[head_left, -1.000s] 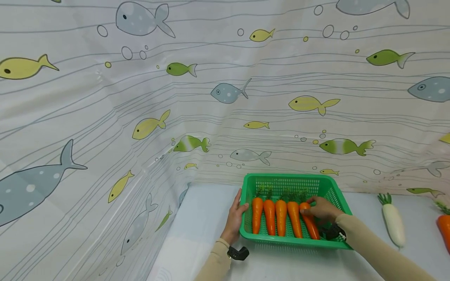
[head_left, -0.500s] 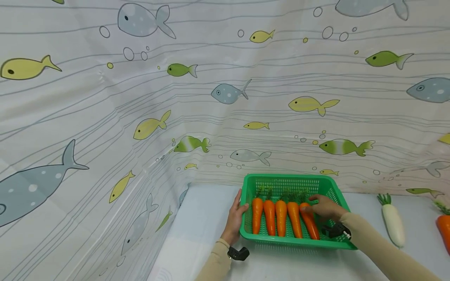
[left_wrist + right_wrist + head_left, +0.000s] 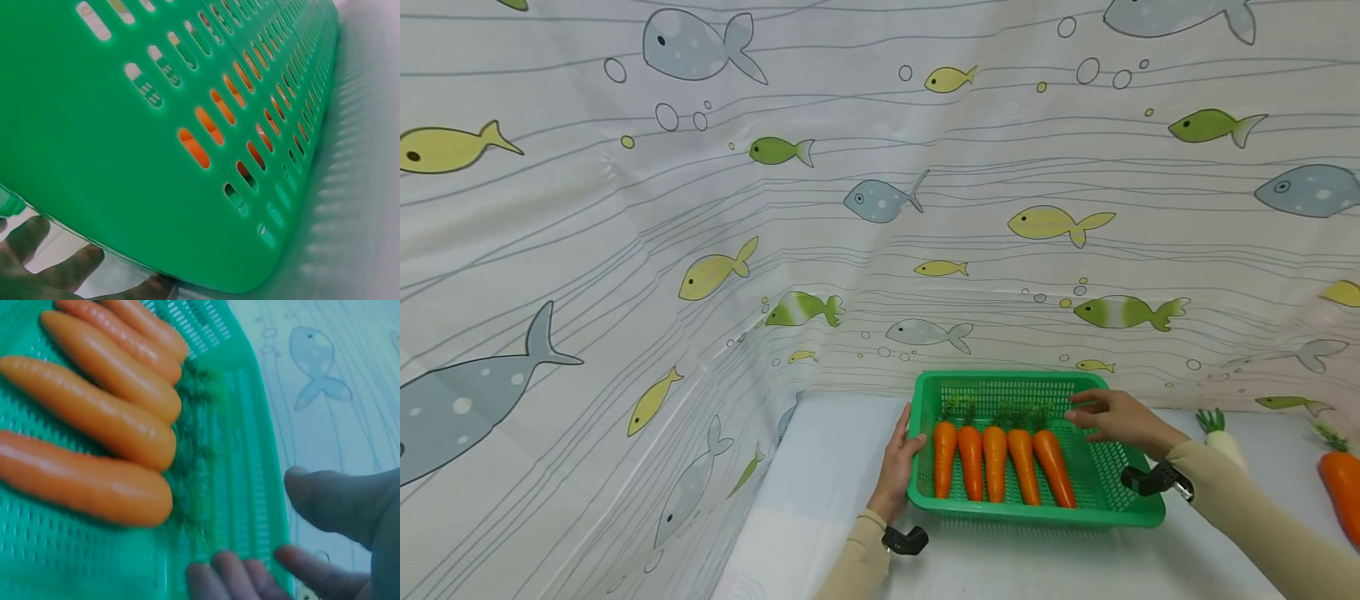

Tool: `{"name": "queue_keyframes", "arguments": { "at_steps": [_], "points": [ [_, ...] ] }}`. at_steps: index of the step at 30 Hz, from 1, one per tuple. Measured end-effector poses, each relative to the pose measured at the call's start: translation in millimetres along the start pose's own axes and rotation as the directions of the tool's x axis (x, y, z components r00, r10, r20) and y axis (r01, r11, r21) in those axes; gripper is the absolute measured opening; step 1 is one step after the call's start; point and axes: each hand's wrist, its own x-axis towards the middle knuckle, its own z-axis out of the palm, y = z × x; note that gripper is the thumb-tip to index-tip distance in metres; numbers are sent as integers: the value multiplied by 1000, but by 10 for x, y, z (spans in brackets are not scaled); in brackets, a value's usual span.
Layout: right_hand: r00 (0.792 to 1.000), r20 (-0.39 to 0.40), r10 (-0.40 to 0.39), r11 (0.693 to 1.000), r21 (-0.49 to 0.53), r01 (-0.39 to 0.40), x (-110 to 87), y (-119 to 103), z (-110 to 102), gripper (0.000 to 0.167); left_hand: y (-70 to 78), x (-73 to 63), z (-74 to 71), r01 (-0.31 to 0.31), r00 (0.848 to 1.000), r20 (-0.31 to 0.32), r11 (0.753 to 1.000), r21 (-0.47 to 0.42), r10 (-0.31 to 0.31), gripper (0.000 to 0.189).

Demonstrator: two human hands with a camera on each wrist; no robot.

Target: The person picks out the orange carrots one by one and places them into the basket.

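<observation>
In the head view a green plastic basket [image 3: 1037, 515] holds several orange carrots [image 3: 1051, 468] with leafy green tops, laid side by side. My left hand [image 3: 895, 468] grips the basket's left end, thumb at the rim and fingers along the outside. Its fingertips [image 3: 84, 262] show against the basket's edge in the left wrist view. Over the basket's right back corner is my right hand [image 3: 1122, 419], fingers spread and holding nothing, apart from the carrots. The right wrist view shows its thumb [image 3: 325, 497] and fingertips well away from the nearest carrot [image 3: 87, 487].
Right of the basket a white radish [image 3: 1223, 442] with green leaves lies partly behind the right forearm. Another carrot [image 3: 1343, 492] lies at the far right. The white table [image 3: 827, 467] meets a fish-patterned sheet [image 3: 850, 275] at the back and left.
My right hand has let go of the rightmost carrot and moved up and right, away from it. My left hand stays at the basket's left end.
</observation>
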Motion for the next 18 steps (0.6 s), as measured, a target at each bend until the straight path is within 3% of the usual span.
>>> {"name": "queue_keyframes", "arguments": {
  "at_steps": [6,18],
  "points": [
    [998,-62,-12,1000,-24,10,-118,78,-189,68,9,8,-18,1,1000,4,1000,-7,-1,67],
    [987,-162,-9,978,-205,-24,-332,340,-576,67,-9,5,-34,6,1000,-8,1000,-4,-6,66]
  ]
}}
